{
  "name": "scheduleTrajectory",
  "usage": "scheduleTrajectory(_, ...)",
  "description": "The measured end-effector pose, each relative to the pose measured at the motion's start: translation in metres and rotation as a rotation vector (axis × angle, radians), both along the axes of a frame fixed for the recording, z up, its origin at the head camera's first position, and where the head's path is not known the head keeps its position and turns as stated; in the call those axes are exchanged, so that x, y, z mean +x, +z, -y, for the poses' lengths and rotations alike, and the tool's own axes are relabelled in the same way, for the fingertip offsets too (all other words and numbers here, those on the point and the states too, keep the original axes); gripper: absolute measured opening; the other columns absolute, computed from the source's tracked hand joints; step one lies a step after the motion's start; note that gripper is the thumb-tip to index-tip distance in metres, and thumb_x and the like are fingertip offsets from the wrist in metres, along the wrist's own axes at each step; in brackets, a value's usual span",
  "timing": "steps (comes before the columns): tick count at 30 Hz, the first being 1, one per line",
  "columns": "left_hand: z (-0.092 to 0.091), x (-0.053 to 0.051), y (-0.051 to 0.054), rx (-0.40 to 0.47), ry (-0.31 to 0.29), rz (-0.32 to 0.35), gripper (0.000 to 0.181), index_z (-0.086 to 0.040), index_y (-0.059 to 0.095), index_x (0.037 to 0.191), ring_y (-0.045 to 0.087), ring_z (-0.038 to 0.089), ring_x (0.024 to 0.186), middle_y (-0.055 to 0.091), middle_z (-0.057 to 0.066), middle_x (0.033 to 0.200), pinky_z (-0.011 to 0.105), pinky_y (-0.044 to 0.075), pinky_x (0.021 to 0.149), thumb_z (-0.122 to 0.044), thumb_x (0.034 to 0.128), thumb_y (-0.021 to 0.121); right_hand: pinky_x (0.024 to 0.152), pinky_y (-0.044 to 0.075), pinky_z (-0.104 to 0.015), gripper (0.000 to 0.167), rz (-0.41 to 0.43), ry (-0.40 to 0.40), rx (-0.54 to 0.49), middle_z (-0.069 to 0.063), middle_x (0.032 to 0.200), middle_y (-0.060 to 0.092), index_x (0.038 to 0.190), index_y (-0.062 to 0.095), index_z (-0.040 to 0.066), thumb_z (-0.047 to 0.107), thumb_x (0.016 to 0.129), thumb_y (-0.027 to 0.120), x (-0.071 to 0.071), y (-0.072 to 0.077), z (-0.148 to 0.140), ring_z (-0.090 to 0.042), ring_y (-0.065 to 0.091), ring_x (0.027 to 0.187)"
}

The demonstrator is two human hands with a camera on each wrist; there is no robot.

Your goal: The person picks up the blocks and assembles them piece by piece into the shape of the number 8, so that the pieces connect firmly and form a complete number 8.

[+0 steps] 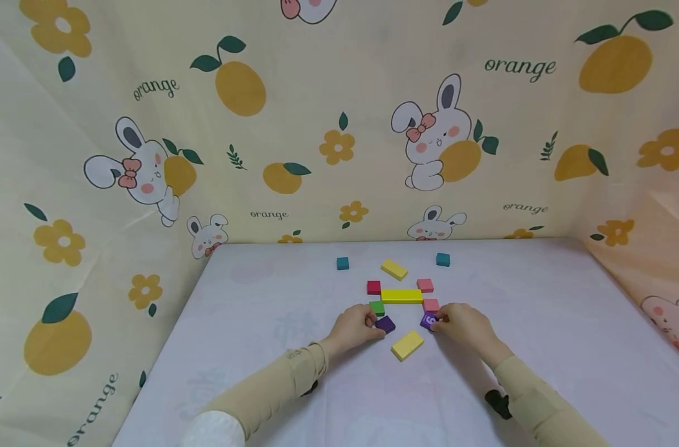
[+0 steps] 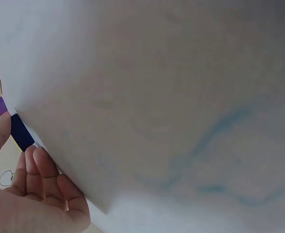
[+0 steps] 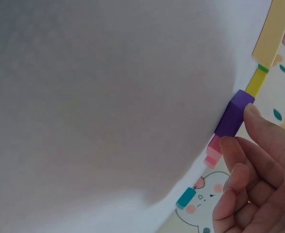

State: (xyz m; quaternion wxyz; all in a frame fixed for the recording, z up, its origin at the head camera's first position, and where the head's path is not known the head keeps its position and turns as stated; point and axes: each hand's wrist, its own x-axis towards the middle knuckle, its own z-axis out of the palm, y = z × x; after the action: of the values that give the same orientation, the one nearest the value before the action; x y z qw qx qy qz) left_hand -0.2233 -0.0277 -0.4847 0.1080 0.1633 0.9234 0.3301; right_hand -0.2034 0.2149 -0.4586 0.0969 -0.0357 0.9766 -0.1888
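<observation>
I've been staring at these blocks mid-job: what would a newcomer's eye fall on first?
Probably the rabbit-and-orange backdrop, rising behind the table in the head view. Next, the long yellow bar on the table, with smaller blocks at its ends. Then, just nearer the camera, the left hand pinching a dark block and the right hand a purple one.

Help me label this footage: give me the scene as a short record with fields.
Left hand: pinches dark purple block
Right hand: pinches purple block with white marking
Middle: long yellow block
Near its left end: red block, green block
Near its right end: two pink blocks
Nearer the person: light yellow block
Farther off: another yellow block, two teal blocks
</observation>
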Motion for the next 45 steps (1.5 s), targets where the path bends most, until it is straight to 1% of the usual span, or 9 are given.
scheduleTrajectory(4,-0.0015,-0.0017,0.0006,-0.002,0.012,0.011,0.027,-0.011,0.06,0.085,0.045,0.008,0.067,0.052,-0.004,0.073,0.018,0.036,0.059,-0.03,0.0757,0.076,0.072,0.052,-0.034,0.026,0.002,0.0,-0.008,-0.003,0.083,0.067,0.098,0.071,0.004,0.022,0.08,0.072,-0.0017,0.0014,-0.0005,-0.015,0.053,0.072)
scheduleTrajectory(14,-0.0048,-0.0041,0.0042,-0.017,0.041,0.011,0.029,-0.013,0.06,0.083,0.045,0.008,0.065,0.052,-0.005,0.071,0.018,0.035,0.058,-0.035,0.0744,0.077,0.066,0.048,-0.029,0.024,0.004,-0.002,-0.002,-0.002,0.078,0.064,0.096,0.07,0.004,0.023,0.08,0.072,-0.0047,0.0049,-0.0001,-0.015,0.05,0.069)
scheduleTrajectory(21,-0.0047,-0.0046,0.0012,-0.029,0.053,0.009,0.031,-0.013,0.061,0.083,0.046,0.008,0.065,0.053,-0.005,0.071,0.02,0.035,0.06,-0.038,0.0739,0.076,0.066,0.048,-0.029,0.024,0.002,-0.014,0.005,-0.002,0.076,0.063,0.095,0.07,0.005,0.024,0.08,0.072,-0.003,0.004,0.0016,-0.016,0.05,0.069)
scheduleTrajectory(27,-0.0038,-0.0036,0.0018,-0.03,0.054,0.014,0.03,-0.013,0.061,0.084,0.047,0.008,0.066,0.053,-0.005,0.071,0.02,0.035,0.06,-0.038,0.0741,0.076,0.067,0.049,-0.03,0.026,0.0,-0.016,-0.011,-0.002,0.077,0.064,0.097,0.07,0.005,0.025,0.08,0.073,-0.001,0.0021,0.0026,-0.015,0.051,0.069)
scheduleTrajectory(45,-0.0042,0.0004,-0.0016,-0.012,0.066,0.015,0.03,-0.013,0.06,0.083,0.046,0.009,0.065,0.052,-0.004,0.071,0.019,0.036,0.057,-0.036,0.0746,0.076,0.064,0.045,-0.027,0.026,-0.015,-0.008,-0.012,-0.001,0.074,0.061,0.096,0.07,0.006,0.025,0.079,0.073,0.0002,-0.002,0.0035,-0.016,0.049,0.068)
